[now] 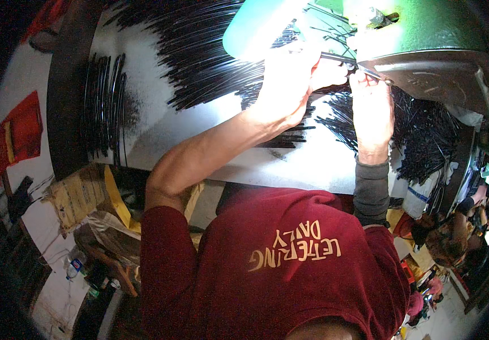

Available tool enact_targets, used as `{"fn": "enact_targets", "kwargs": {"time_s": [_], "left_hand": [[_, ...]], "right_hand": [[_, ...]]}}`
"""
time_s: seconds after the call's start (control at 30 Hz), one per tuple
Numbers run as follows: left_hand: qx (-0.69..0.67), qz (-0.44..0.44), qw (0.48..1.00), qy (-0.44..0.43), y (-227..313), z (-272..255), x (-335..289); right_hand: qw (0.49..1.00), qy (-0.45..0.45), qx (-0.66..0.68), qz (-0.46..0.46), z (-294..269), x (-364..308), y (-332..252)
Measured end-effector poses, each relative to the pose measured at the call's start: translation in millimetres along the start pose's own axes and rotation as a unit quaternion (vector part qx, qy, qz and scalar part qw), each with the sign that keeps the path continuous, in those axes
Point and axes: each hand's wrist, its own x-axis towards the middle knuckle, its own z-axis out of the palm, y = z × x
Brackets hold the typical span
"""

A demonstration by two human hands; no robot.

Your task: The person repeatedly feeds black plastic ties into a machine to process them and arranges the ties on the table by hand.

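A thin dark strip (341, 57) runs slantwise between my two hands, in front of a green machine (434, 28). My left hand (290, 85) is closed around the strip's left part, its fingers partly washed out by bright light. Farther right, my right hand (373, 110) pinches with its fingertips at the strip close to the machine's dark lower edge. A grey sleeve (371, 190) covers my right forearm. Loose black strips (210, 62) lie in a broad pile beyond my left arm. More black strips (335, 122) lie between and under my hands.
The pale table (148, 136) also carries a small row of black strips (105, 105) at left and a bundle (426, 136) at right. A bright lamp shade (247, 28) hangs close above my left hand. Cardboard (80, 195) stands below left; another person (451, 238) is at far right.
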Motion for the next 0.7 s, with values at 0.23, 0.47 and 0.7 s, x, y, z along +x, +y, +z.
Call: {"fn": "enact_targets", "kwargs": {"time_s": [0.23, 0.47, 0.7], "left_hand": [[0.008, -0.003, 1.000, 0.011, -2.9, 11.5, 2.3], [0.103, -0.025, 0.994, -0.015, 23.3, 21.2, 9.3], [0.115, -0.047, 0.989, -0.082, 30.7, 19.6, -4.4]], "right_hand": [[0.894, -0.073, -0.408, -0.170, -19.5, 4.7, 1.7], [0.991, -0.097, -0.027, -0.084, 9.5, -9.9, 5.7], [0.924, -0.099, -0.360, 0.079, -3.7, -69.7, -75.8]]}}
